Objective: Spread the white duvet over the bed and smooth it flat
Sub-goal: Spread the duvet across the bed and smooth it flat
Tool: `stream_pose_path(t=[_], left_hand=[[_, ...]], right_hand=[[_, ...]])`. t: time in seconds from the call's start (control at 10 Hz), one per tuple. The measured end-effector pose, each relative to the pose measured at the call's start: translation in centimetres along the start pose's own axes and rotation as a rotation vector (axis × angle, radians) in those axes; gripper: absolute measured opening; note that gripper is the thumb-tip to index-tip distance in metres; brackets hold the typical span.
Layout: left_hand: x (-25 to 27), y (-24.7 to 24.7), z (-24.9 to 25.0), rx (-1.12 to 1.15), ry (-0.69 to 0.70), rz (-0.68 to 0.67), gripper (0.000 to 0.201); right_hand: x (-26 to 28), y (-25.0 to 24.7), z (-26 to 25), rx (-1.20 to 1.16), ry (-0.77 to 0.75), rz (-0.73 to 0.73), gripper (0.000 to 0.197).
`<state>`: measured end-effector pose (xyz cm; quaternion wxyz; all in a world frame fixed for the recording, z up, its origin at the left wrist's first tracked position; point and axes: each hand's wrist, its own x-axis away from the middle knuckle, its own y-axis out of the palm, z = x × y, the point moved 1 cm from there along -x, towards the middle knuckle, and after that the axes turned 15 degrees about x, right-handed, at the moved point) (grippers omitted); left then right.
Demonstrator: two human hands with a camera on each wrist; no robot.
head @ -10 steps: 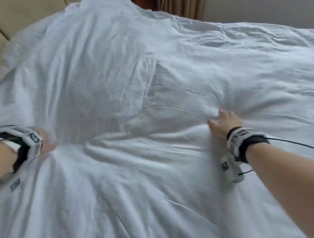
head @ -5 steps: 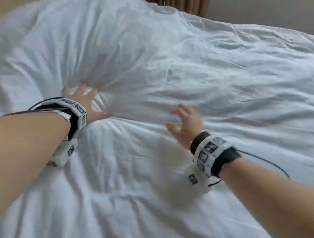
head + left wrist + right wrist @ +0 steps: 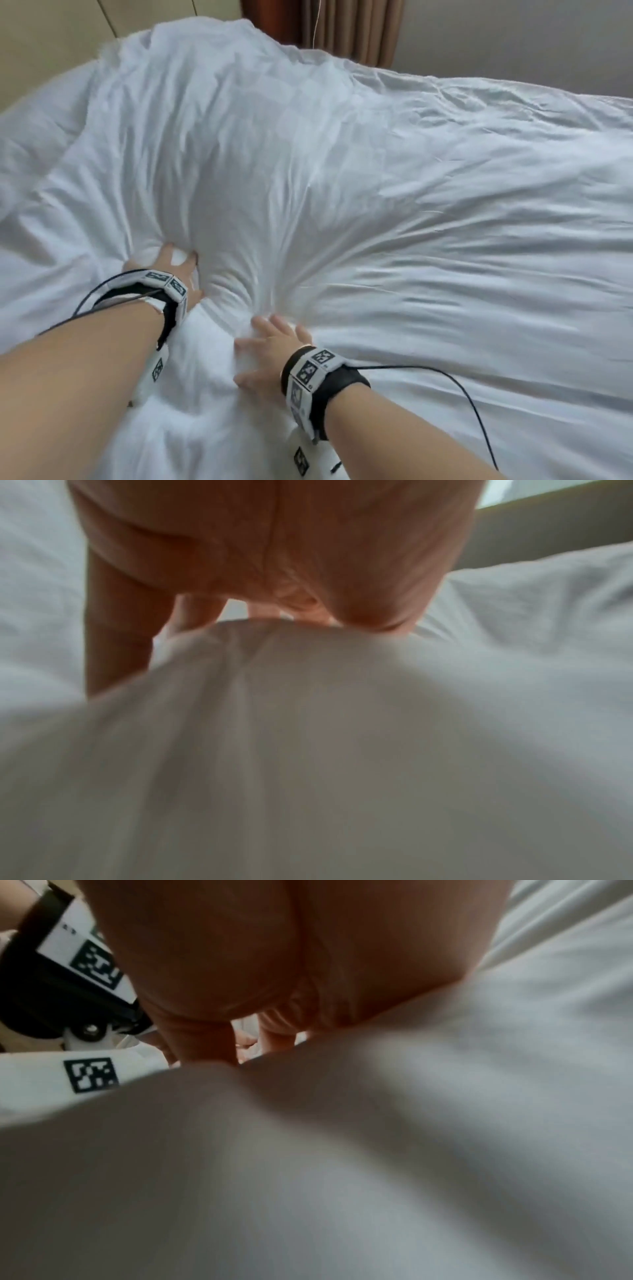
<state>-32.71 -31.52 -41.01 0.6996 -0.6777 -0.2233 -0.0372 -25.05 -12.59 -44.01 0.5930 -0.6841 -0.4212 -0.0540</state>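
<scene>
The white duvet point(image 3: 359, 178) covers the whole bed, humped high at the far left and wrinkled to the right. My left hand point(image 3: 173, 265) digs its fingers into the foot of the hump and grips a bunch of cloth. Just to the right and nearer me, my right hand point(image 3: 270, 346) clutches another fold, with fabric puffing up between its fingers. Tight creases fan out from the spot between the two hands. In the left wrist view my left hand's fingers point(image 3: 120, 647) sink behind a ridge of duvet point(image 3: 308, 723). In the right wrist view the fingertips are hidden in duvet point(image 3: 342, 1150).
Brown curtains point(image 3: 349, 27) and a grey wall point(image 3: 513, 37) stand behind the far edge of the bed. A beige padded headboard point(image 3: 51, 44) is at the upper left. A black cable point(image 3: 455, 383) trails from my right wristband across the duvet.
Both hands have moved closer together at the base of the hump. They lay flat with spread fingers half a second ago; now they dig in and bunch the cloth.
</scene>
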Motion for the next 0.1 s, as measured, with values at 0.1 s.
stream_pose_path(t=[0.1], left_hand=[[5.39,3.61,0.52,0.019,0.016,-0.249,0.070]], right_hand=[[4.68,1.02,0.41,-0.227,-0.048,-0.172,0.050]])
